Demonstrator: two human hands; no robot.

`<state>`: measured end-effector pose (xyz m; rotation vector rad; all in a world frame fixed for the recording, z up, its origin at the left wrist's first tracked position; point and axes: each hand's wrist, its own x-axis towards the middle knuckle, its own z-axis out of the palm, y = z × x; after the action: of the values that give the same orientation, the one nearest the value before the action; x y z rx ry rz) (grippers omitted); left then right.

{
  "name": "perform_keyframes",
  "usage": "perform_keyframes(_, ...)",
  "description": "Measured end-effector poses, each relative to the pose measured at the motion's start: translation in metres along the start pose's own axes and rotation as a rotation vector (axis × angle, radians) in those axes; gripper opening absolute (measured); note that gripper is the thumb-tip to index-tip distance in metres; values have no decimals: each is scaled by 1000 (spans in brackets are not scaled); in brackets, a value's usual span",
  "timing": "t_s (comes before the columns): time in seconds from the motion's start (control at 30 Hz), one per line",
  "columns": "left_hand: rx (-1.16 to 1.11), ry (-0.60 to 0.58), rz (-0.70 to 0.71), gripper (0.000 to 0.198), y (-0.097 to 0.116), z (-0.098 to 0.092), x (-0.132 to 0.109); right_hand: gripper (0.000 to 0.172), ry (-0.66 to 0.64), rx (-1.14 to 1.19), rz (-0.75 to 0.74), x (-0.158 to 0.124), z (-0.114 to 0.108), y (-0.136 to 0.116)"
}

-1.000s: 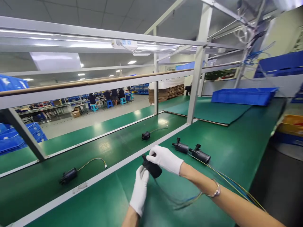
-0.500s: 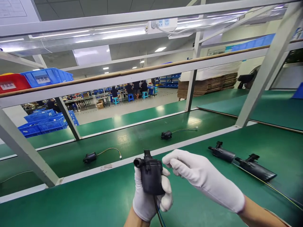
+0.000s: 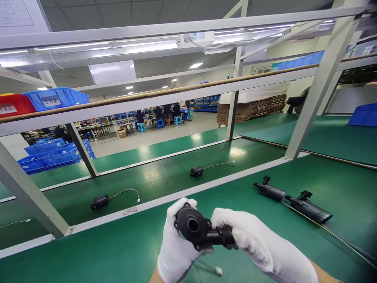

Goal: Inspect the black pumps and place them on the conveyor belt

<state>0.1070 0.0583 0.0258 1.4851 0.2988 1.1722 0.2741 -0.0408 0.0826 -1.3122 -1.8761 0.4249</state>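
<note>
A small black water pump (image 3: 191,225) is between my two white-gloved hands, its round end with a central hole facing me and its side port pointing right. My left hand (image 3: 175,251) wraps round the body from the left and below. With fingers closed, my right hand (image 3: 253,240) grips the ribbed piece on the side port. Below the pump, a white connector (image 3: 218,271) hangs on thin wires. My hands hide the rest of the body.
Two more black pumps, one left (image 3: 269,191) and one right (image 3: 309,209), lie on the green bench (image 3: 97,255). Beyond the white rail (image 3: 165,198), pumps with wires (image 3: 100,202) lie on a green belt. White posts (image 3: 312,98) support a shelf with a blue bin (image 3: 59,97).
The pump has turned from upright to round end towards me. My right hand has closed on its side port. The pumps on the belt have shifted left against the posts.
</note>
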Motion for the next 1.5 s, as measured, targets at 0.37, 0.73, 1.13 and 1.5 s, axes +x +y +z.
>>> perform_keyframes(0.37,87,92,12,78,5,5,-3,82,-56,40,31,0,6,5)
perform_keyframes(0.73,199,18,-94,82,4,-4,-2,82,-30,108,82,4,12,22)
perform_keyframes(1.13,193,8,-127,81,4,-7,-1,82,-44,105,65,8,13,21)
perform_keyframes(1.5,235,47,-151,82,2,-4,0,81,-49,110,109,11,17,29)
